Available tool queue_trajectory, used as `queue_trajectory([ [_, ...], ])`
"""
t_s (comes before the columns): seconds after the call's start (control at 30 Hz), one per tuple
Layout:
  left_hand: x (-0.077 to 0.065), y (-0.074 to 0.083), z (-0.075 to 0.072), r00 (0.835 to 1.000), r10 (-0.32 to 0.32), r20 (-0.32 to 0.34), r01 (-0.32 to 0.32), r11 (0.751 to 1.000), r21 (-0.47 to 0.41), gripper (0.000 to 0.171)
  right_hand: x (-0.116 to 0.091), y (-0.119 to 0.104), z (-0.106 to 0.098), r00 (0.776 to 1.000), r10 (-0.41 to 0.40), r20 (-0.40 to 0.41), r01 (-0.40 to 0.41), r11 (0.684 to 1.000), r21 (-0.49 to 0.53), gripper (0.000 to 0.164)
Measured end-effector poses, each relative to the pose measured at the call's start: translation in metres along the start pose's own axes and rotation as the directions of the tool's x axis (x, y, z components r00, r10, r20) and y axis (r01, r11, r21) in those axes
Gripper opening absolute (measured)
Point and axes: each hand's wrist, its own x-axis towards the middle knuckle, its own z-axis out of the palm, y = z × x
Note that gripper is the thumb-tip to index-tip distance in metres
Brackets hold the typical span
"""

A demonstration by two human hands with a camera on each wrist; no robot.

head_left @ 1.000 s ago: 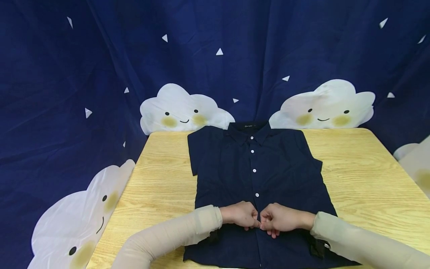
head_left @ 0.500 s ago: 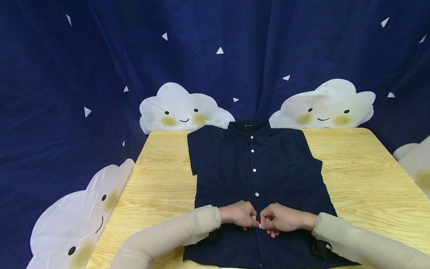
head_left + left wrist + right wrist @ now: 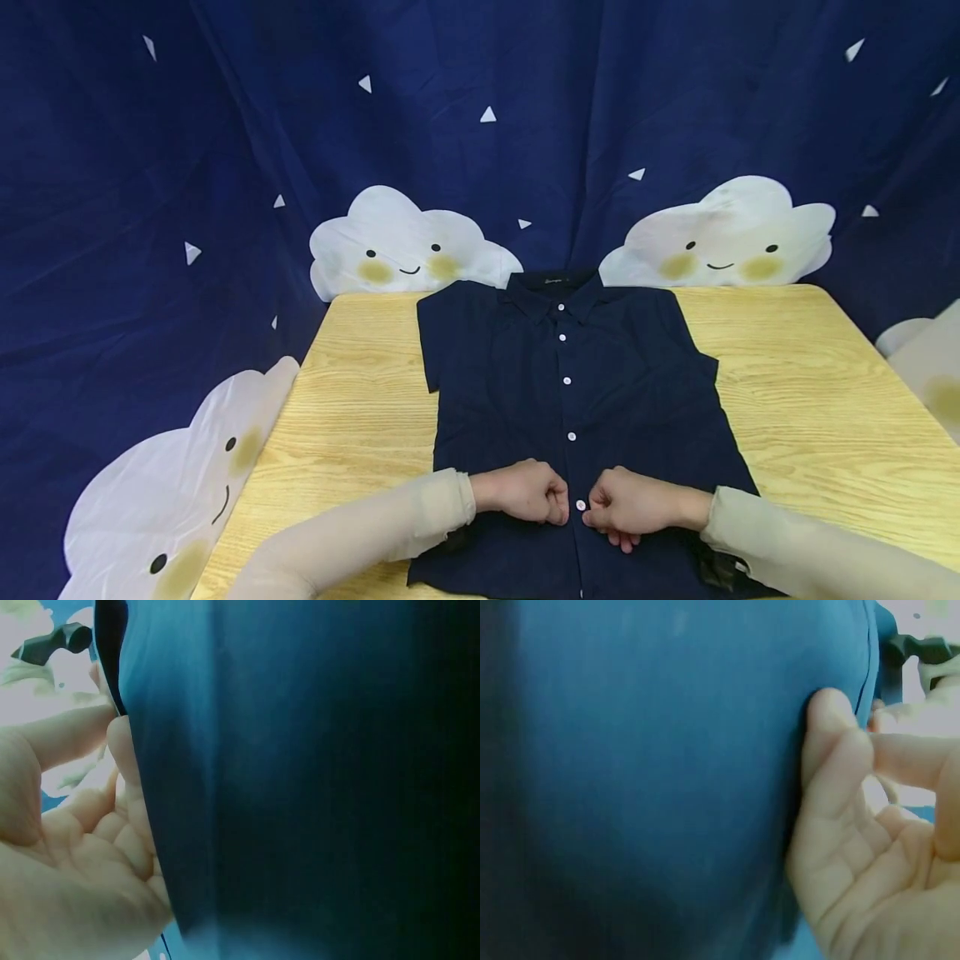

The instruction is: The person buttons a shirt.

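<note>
A dark navy short-sleeved button-up shirt [image 3: 495,375] lies face up, its collar at the far side. Down the front placket runs a line of white buttons. One white button [image 3: 581,505] shows in the gap between the two hands. My left hand [image 3: 528,492], left of the placket, pinches the shirt's cloth; in the left wrist view its thumb and curled fingers meet at the cloth edge. Just right of that button, my right hand [image 3: 633,502] pinches the cloth between thumb and forefinger. In the right wrist view the shirt front [image 3: 667,765] fills most of the picture.
The shirt rests on a light wood-grain table [image 3: 360,375] with rounded corners. Behind it hangs a dark blue curtain [image 3: 450,50] printed with white triangles and smiling clouds. Pale sleeves [image 3: 390,517] cover both forearms.
Both hands have drawn slightly apart and nearer to the person. The white button between them, earlier mostly hidden at the fingertips, is now in full view on the placket.
</note>
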Motion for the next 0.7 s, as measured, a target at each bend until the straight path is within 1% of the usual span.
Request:
queue_trajectory([
  [0.13,-0.004,0.000,0.002,0.998,0.060,0.030,-0.061,0.998,0.021,0.011,-0.005,-0.005,0.009,0.999,0.005,0.051,-0.005,1.000,0.007,0.038],
  [0.23,-0.004,0.001,0.007,0.997,0.070,0.042,-0.071,0.997,0.033,0.010,-0.006,-0.007,0.014,0.996,0.035,0.082,-0.036,0.999,0.015,0.043],
  [0.33,-0.003,0.001,0.010,0.996,0.076,0.044,-0.078,0.996,0.038,0.009,-0.007,-0.009,0.019,0.993,0.079,0.091,-0.080,0.997,0.015,0.047],
  [0.4,-0.003,0.002,0.010,0.995,0.083,0.047,-0.083,0.996,0.010,0.007,-0.007,-0.010,0.022,0.990,0.110,0.089,-0.111,0.994,0.016,0.049],
  [0.5,-0.004,0.003,0.009,0.994,0.087,0.061,-0.083,0.994,-0.067,0.010,-0.007,-0.010,0.025,0.985,0.145,0.094,-0.147,0.989,0.020,0.047],
  [0.57,-0.005,0.006,0.009,0.994,0.077,0.075,-0.067,0.990,-0.128,0.012,-0.008,-0.010,0.025,0.980,0.167,0.110,-0.173,0.984,0.048,0.043],
  [0.6,-0.005,0.007,0.009,0.994,0.069,0.083,-0.056,0.988,-0.144,0.011,-0.008,-0.010,0.025,0.978,0.174,0.118,-0.182,0.981,0.062,0.040],
  [0.67,-0.007,0.011,0.011,0.994,0.046,0.102,-0.030,0.988,-0.151,0.007,-0.008,-0.011,0.025,0.973,0.192,0.130,-0.204,0.975,0.088,0.033],
  [0.7,-0.007,0.013,0.012,0.993,0.039,0.110,-0.024,0.991,-0.133,0.004,-0.009,-0.011,0.026,0.971,0.198,0.132,-0.212,0.972,0.098,0.031],
])
